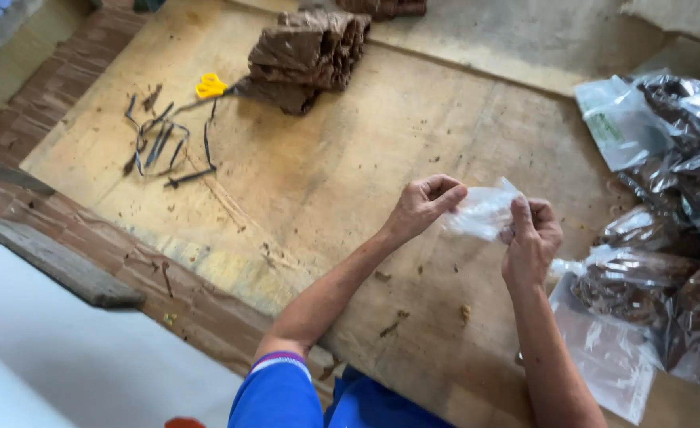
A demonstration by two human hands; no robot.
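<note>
Both my hands hold one small clear plastic bag (483, 212) above a worn wooden board (342, 174). My left hand (423, 206) pinches the bag's left edge between thumb and fingers. My right hand (530, 242) grips its right edge, thumb up against the plastic. The bag looks empty and crumpled. Just right of my right hand lie filled clear bags of dark brown shredded material (659, 277).
A stack of brown dried-leaf blocks (306, 55) sits at the board's far side, beside yellow-handled scissors (209, 85) and several dark strips (160, 143). Empty clear bags (607, 361) lie at the lower right. A loose wooden plank (57, 261) rests at the left.
</note>
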